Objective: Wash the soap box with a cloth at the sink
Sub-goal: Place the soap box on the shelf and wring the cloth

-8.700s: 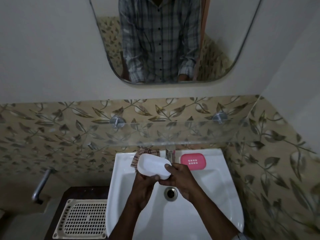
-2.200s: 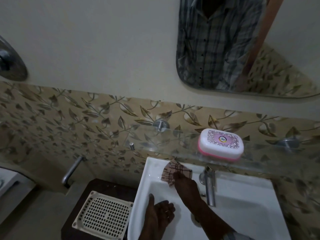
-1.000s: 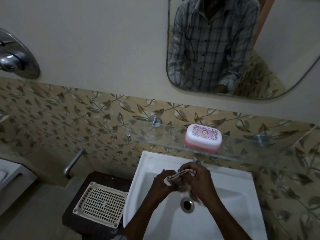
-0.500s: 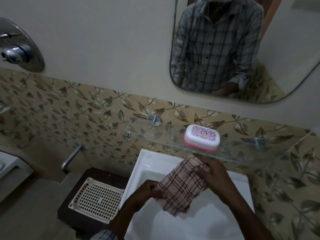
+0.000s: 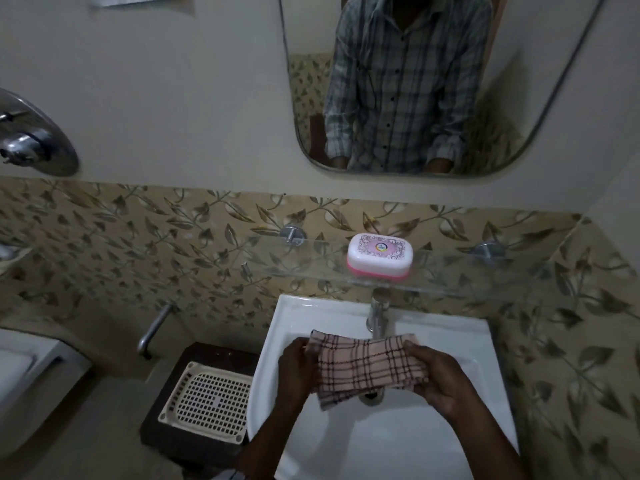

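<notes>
The soap box [image 5: 380, 257], white lid on a pink base, sits closed on the glass shelf [image 5: 450, 275] above the white sink [image 5: 450, 344]. Over the basin I hold a pink checked cloth [image 5: 363, 367] stretched between both hands. My left hand [image 5: 294, 370] grips its left end. My right hand [image 5: 438, 377] grips its right end. The cloth hangs just above the drain and partly hides it. The chrome tap [image 5: 378, 315] stands right behind the cloth.
A cream perforated plastic tray [image 5: 207, 403] lies on a dark stool left of the sink. A mirror [image 5: 408, 81] hangs above the shelf. A chrome wall fitting [image 5: 31, 140] is at far left, and a metal pipe [image 5: 152, 329] juts from the tiled wall.
The cloth, bunched between my hands a second ago, is now spread sideways between them. My right hand has come down level with my left. The soap box has stayed on the shelf.
</notes>
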The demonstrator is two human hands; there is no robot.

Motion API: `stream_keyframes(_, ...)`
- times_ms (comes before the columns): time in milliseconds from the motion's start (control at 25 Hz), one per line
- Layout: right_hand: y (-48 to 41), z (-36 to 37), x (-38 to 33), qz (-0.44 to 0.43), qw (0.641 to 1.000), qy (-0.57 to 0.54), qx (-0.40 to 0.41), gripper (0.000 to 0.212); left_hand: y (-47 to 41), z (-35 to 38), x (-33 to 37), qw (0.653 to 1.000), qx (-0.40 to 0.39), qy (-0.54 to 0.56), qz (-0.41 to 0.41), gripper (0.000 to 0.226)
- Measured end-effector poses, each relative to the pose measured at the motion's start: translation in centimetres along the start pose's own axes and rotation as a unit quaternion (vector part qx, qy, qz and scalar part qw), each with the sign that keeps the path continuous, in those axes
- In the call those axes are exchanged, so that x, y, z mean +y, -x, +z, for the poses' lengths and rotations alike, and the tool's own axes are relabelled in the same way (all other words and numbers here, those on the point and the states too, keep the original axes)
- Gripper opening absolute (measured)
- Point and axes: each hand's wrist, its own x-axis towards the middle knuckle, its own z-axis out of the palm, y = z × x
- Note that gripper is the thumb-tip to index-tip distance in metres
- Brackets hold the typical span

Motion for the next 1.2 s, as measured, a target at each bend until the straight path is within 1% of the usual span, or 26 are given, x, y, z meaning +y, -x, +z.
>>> stream_keyframes(40, 0.1, -0.3, 0.2, -0.02, 1.0, 0.018, 0.012, 0.015, 0.1, 0.0, 0.0, 0.999, 0.021, -0.038, 0.017, 0.022)
stream_keyframes(80, 0.3, -0.5, 0.2, -0.039, 0.998, 0.029, 0.026, 0.015, -0.1, 0.2, 0.1, 1.0, 0.021, -0.018, -0.001, 0.022)
stream_keyframes(120, 0.5, -0.6, 0.3, -0.049, 0.997, 0.032, 0.04, 0.015, -0.2, 0.1, 0.3, 0.998, 0.007, 0.037, -0.042, 0.02)
stream_keyframes(160, 0.7, -0.6, 0.2, -0.052, 0.997, 0.028, 0.049, 0.016, -0.4, -0.1, 0.4, 0.991, -0.03, 0.093, -0.091, 0.018)
stream_keyframes(200, 1.0, -0.7, 0.1, -0.052, 0.997, 0.02, 0.051, 0.016, -0.5, -0.5, 0.6, 0.976, -0.077, 0.158, -0.125, 0.017)
stream_keyframes(280, 1.4, -0.8, -0.6, -0.06, 0.997, 0.006, 0.045, 0.016, -0.8, -1.6, 0.8, 0.963, -0.131, 0.199, -0.127, 0.019)
stream_keyframes(360, 1.6, -0.6, -1.0, -0.077, 0.995, 0.011, 0.056, 0.017, -1.3, -2.3, 1.6, 0.971, -0.124, 0.173, -0.112, 0.019)
stream_keyframes(520, 1.8, 1.7, -0.4, -0.076, 0.994, 0.001, 0.081, 0.02, -2.6, -3.4, 2.9, 0.986, -0.087, 0.122, -0.066, 0.019)
stream_keyframes(640, 1.8, 3.4, 0.5, -0.077, 0.993, 0.006, 0.093, 0.022, -2.8, -4.5, 2.9, 0.99, -0.101, 0.092, -0.037, 0.025)
stream_keyframes(760, 0.9, 6.6, 1.9, -0.057, 0.995, 0.007, 0.082, 0.026, -4.4, -7.5, 2.3, 0.995, -0.076, 0.056, -0.017, 0.03)
stream_keyframes(880, -1.0, 13.5, 4.3, -0.058, 0.997, 0.013, 0.053, 0.022, -7.5, -14.1, 1.9, 0.998, -0.04, 0.048, 0.01, 0.042)
stream_keyframes(1000, -2.9, 21.6, 8.9, -0.063, 0.995, 0.052, 0.054, 0.023, -9.8, -21.7, -1.9, 0.999, -0.018, 0.042, 0.022, 0.048)
stream_keyframes(1120, -5.5, 28.8, 16.7, -0.071, 0.991, 0.103, 0.048, 0.029, -10.7, -27.8, -9.2, 0.999, 0.027, -0.009, 0.016, 0.044)
stream_keyframes(1200, -7.0, 32.1, 21.7, -0.085, 0.983, 0.156, 0.051, 0.038, -10.9, -30.1, -14.0, 0.998, 0.038, -0.042, 0.025, 0.04)
